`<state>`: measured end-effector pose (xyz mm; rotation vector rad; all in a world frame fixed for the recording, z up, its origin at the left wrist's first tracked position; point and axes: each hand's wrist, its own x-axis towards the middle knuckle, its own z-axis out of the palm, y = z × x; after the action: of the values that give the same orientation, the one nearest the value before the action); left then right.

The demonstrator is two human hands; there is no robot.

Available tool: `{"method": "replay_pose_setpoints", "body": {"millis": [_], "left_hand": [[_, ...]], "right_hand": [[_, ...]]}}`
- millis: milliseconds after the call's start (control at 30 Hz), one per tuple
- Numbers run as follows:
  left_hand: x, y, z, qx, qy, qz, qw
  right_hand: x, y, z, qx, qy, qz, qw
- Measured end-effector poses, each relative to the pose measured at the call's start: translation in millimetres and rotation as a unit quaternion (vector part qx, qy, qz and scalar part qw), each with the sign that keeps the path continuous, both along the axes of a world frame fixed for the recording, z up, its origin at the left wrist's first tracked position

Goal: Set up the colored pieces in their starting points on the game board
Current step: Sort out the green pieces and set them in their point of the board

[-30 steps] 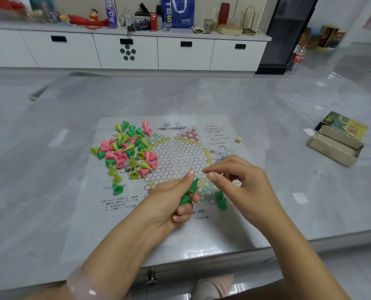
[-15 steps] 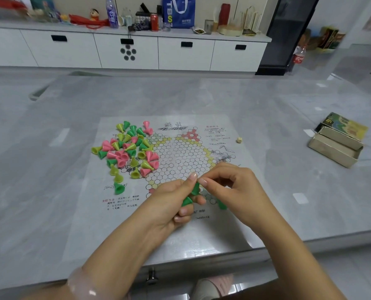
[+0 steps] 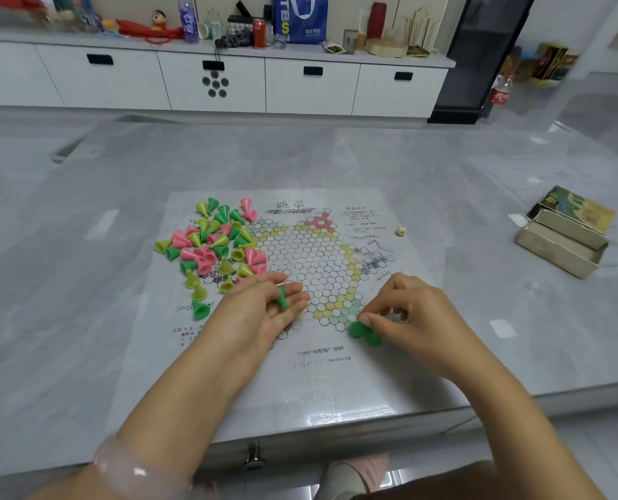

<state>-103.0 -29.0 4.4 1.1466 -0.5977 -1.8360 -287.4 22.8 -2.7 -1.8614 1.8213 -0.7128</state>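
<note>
- Clearly the green cone pieces [image 3: 365,332] are looking light and hard, hollow plastic by my guess, so they are likely tipping or skating on the glossy game board [image 3: 300,384] at the least knock; pinching the narrow tip and lowering the wide base flat seems the safe hold.
- The right hand [image 3: 419,319] is curling its fingers and pinching one green cone at the board's near green corner, with another standing just beside its fingertips.
- The left hand [image 3: 260,312] is lying palm-up with loosely bent fingers, cradling a spare green cone [image 3: 282,297] across them.
- Beyond the left hand, a loose heap of cones [image 3: 213,243] in pink, yellow-green and dark green is sprawling on its sides over the board's far-left part.
- Each piece is showing a flared round base narrowing to a blunt tip.
- Well beyond the right hand, a small die [image 3: 401,231] is sitting on the sheet.
</note>
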Motion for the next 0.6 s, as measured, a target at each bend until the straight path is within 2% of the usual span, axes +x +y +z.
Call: {"method": "replay_pose_setpoints", "body": {"millis": [600], "left_hand": [[6.4, -1.0, 4.1, 0.003, 0.029, 0.014, 0.999]], "right_hand": [[-1.3, 1.8, -1.2, -0.003, 0.044, 0.013, 0.999]]}}
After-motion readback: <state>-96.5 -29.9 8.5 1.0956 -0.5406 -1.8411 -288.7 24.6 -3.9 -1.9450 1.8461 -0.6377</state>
